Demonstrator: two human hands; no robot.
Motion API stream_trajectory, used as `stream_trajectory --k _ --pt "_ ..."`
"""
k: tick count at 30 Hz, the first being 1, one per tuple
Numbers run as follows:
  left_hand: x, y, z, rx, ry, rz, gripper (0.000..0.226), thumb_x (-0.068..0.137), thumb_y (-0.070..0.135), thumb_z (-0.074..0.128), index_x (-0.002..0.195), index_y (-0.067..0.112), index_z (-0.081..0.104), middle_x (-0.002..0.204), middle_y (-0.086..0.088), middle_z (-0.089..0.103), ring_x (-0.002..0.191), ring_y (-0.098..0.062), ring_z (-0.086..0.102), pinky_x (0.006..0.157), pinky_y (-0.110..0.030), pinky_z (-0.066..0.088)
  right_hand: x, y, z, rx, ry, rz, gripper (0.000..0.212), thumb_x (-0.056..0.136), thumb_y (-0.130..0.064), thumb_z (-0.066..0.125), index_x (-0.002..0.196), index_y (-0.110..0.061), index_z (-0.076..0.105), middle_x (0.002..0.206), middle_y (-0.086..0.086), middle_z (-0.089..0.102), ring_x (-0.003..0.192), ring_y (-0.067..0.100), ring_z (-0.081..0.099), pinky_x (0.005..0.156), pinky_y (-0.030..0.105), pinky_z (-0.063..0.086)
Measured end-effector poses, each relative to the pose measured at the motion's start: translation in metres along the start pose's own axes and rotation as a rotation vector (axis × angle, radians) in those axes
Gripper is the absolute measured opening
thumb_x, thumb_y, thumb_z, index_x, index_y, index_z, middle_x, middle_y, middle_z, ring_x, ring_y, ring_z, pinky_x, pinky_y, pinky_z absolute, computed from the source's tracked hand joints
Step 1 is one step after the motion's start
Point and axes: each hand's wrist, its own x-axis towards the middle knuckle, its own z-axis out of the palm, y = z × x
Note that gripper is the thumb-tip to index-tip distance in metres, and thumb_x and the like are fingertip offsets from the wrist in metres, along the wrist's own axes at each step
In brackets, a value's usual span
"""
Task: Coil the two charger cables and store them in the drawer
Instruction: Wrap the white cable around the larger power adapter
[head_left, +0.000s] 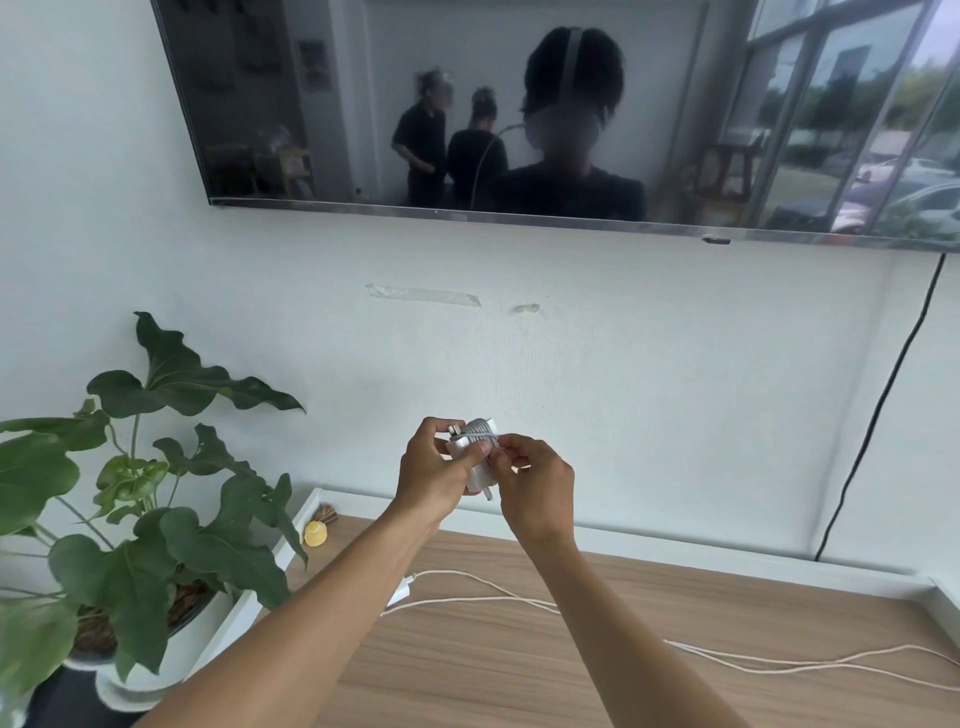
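Observation:
A white charger block (479, 441) with its grey cable wound around it is held up in front of the wall. My left hand (434, 470) grips the block from the left. My right hand (535, 475) pinches the cable's end at the block's right side. A short plug tip sticks out below the block. The second charger cable (727, 660) lies uncoiled across the wooden cabinet top (493, 670), and its white adapter (397, 595) rests near my left forearm. No drawer is in view.
A potted plant (156, 519) with large leaves stands at the left beside the cabinet. A small yellow object (315, 533) sits at the cabinet's back left corner. A wall-mounted TV (519, 104) hangs above, and a black cord (878, 415) runs down the wall at right.

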Motion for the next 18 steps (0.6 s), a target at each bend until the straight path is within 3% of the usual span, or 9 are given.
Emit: stream_trajectory --k 8,14,18 --pt "-0.004 -0.009 -0.004 0.039 -0.011 0.02 0.03 0.08 0.016 0.079 0.099 0.024 0.058 0.1 -0.013 0.063 0.095 -0.033 0.067 0.066 -0.046 0.062 -0.008 0.01 0.014 -0.075 0.03 0.012 0.02 0.092 -0.018 0.053 0.105 -0.013 0.068 0.096 0.002 0.071 0.092 0.02 0.063 0.084 0.036 0.051" --pt "-0.004 -0.005 -0.007 0.0 0.024 0.018 0.03 0.078 0.016 0.079 0.096 0.027 0.057 0.097 -0.005 0.062 0.093 -0.035 0.068 0.073 -0.055 0.059 -0.008 0.003 0.02 -0.041 0.03 0.007 0.019 0.094 -0.022 0.052 0.103 -0.012 0.065 0.106 0.003 0.056 0.092 0.016 0.056 0.077 0.022 0.039" --pt "-0.001 -0.004 -0.016 0.014 0.02 0.031 0.03 0.079 0.017 0.079 0.096 0.03 0.058 0.103 -0.007 0.066 0.093 -0.029 0.069 0.078 -0.054 0.059 -0.011 0.003 0.025 0.021 -0.011 -0.004 0.016 0.094 -0.025 0.054 0.099 -0.013 0.064 0.107 0.0 0.051 0.091 0.015 0.055 0.078 0.023 0.041"
